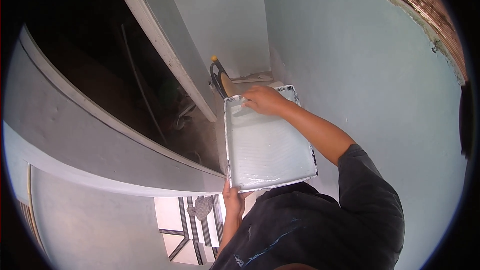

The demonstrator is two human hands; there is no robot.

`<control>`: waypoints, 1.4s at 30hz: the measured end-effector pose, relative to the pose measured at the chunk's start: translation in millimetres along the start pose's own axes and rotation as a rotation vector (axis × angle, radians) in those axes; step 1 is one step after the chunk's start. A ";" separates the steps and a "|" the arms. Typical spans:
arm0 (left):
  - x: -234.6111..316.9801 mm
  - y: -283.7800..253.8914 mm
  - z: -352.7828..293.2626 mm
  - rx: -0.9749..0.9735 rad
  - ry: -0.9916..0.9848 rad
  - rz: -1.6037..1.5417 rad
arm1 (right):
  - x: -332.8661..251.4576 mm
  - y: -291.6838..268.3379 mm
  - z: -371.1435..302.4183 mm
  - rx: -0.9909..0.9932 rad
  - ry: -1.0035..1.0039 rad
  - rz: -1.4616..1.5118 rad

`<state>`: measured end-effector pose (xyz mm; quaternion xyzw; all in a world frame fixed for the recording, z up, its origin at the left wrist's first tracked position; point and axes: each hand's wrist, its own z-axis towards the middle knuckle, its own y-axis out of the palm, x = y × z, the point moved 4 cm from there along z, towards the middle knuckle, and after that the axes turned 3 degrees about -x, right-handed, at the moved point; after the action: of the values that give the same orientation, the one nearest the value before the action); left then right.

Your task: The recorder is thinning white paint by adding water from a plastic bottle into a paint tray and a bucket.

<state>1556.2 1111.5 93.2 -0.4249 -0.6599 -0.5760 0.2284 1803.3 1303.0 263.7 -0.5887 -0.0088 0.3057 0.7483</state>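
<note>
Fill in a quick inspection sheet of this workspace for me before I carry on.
Surface: grey floor beside the tray; striped tiles at lower left.
Job's things: paint tray, rim smeared and dark-spotted, wet-looking pale paint inside.
Clutter: crumpled cloth on the tiles; yellow-and-black item beyond the tray, kind unclear.
Grip: left hand holds the tray's near-left corner; right hand at its far rim, hold unclear.
Cables: nothing seen for certain.
Surroundings: pale wall on the right, dark opening on the left.
</note>
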 end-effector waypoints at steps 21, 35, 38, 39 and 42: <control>-1.2 3.3 -14.1 0.051 -0.010 -0.025 | 21.7 -21.8 -84.9 -0.013 0.080 -0.019; -4.5 0.7 -5.2 0.095 -0.097 -0.012 | 16.5 25.2 -2.9 0.005 -0.047 -0.003; -6.8 -4.4 -5.3 0.098 -0.109 0.020 | 21.3 16.8 -3.1 -0.005 -0.034 -0.034; -6.2 -3.5 -4.7 0.080 -0.107 0.019 | 24.3 16.8 -6.8 -0.007 -0.034 -0.039; -8.0 -4.8 -2.4 0.062 -0.115 -0.004 | 31.1 8.1 -23.8 -0.013 -0.017 -0.058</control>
<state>1556.1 1107.0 84.7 -0.4486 -0.6902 -0.5306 0.2022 1833.9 1297.8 238.5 -0.5903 -0.0340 0.2889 0.7530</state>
